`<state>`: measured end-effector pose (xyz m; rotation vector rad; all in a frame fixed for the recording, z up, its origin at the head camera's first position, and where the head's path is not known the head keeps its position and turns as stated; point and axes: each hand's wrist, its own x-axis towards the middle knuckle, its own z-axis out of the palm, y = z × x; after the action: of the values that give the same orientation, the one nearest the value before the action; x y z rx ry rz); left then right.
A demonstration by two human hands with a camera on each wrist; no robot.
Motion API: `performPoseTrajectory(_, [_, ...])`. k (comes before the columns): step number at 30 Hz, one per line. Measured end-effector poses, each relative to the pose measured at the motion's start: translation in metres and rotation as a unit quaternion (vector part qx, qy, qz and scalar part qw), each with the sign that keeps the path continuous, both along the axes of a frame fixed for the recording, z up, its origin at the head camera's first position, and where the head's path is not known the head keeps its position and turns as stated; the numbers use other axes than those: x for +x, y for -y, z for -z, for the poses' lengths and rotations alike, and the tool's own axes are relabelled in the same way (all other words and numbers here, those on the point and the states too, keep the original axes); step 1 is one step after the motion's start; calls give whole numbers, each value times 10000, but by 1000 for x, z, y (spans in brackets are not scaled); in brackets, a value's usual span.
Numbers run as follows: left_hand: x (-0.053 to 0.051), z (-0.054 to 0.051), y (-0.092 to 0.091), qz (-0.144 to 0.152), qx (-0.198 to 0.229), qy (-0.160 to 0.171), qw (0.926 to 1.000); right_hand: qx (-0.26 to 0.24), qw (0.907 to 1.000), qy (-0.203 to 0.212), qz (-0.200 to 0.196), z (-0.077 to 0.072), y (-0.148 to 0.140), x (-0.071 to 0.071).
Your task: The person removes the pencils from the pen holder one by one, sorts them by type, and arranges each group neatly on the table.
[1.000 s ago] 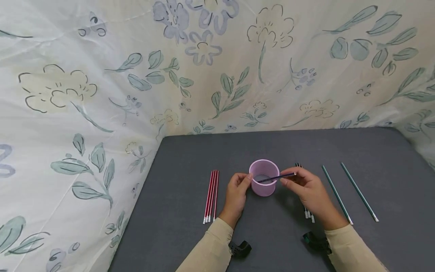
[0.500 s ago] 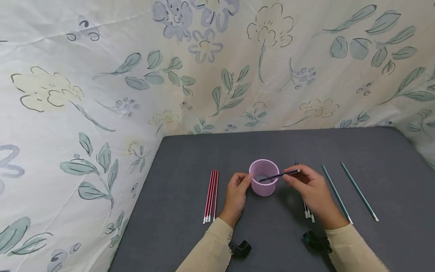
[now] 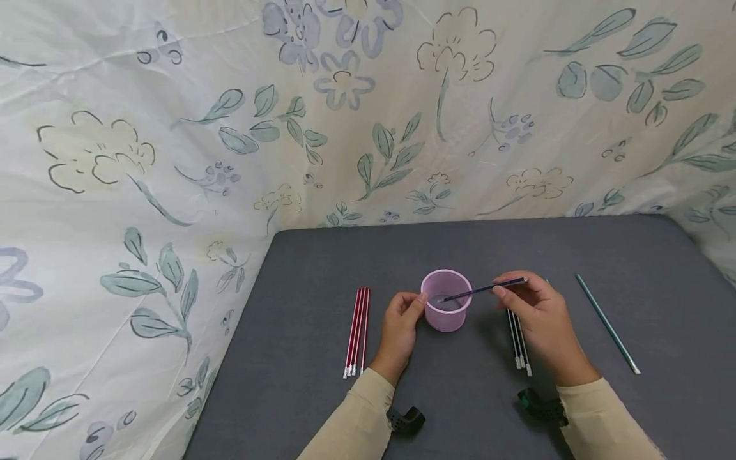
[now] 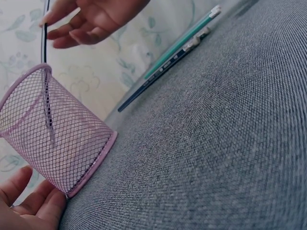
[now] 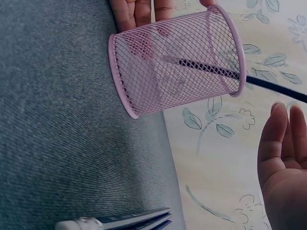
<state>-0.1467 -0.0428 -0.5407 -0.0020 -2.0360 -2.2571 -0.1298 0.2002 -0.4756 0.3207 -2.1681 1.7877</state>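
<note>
A pink mesh pencil cup (image 3: pixel 447 322) stands upright on the dark cloth. My left hand (image 3: pixel 400 329) holds its left side, the thumb near the rim; in the right wrist view those fingers (image 5: pixel 139 14) show behind the mesh. My right hand (image 3: pixel 537 316) pinches a dark pencil (image 3: pixel 480 291) that slants over the cup's right rim. The pencil's lower end is inside the cup, visible through the mesh in the left wrist view. Under and beside the right hand lie several dark pencils (image 3: pixel 520 342) with silver ends, partly hidden by it.
Several red pencils (image 3: pixel 356 332) lie left of the cup. A teal pencil (image 3: pixel 608 324) lies to the far right; another teal one is mostly hidden behind my right hand. A floral cloth (image 3: pixel 374 128) hangs behind the table and along its left.
My right hand has moved right with the dark pencil, drawing it somewhat farther out over the rim. It now covers most of one teal pencil. My left hand and the cup stay put.
</note>
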Motion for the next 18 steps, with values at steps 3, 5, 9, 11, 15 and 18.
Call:
performPoseTrajectory(3, [0, 0, 0, -8, 17, -8, 10000, -352, 9993, -64, -104, -1, -2, -1])
performPoseTrajectory(5, [0, 0, -1, -16, 24, -23, 10000, -546, 9982, -104, -214, -2, -5, -1])
performPoseTrajectory(9, [0, 0, -1, -30, 22, -54, 10000, -805, 9961, -101, -355, -2, -8, -1])
performPoseTrajectory(11, [0, 0, 0, -21, 9, -59, 10000, -796, 9962, -104, -326, -3, -8, -1])
performPoseTrajectory(15, [0, -1, 0, -3, -5, -50, 10000, -1303, 9901, -186, -495, -5, -10, 0])
performPoseTrajectory(18, [1, -1, 0, -4, -12, -48, 10000, -1878, 9792, -313, -696, -7, -12, -1])
